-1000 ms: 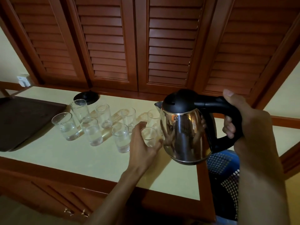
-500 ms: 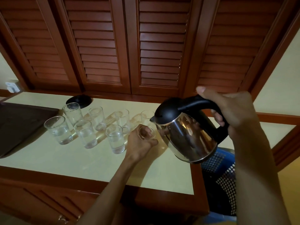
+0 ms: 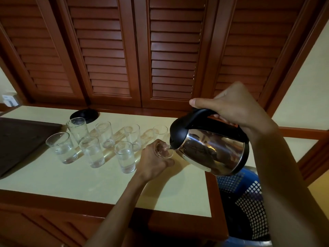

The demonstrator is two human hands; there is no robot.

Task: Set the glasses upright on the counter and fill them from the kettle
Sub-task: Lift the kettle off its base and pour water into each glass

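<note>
My right hand grips the black handle of a steel kettle, thumb laid along the top. The kettle is tilted left, its spout at the rim of a glass. My left hand has its grip wrapped round that glass, which stands on the pale tabletop near the right edge. To the left stand 7 more upright glasses in 2 rows: 4 at the back, 3 in front. The front 3 hold water. A dark tray lies at far left, and a black round base sits behind the glasses. A blue basket is below the kettle.
</note>
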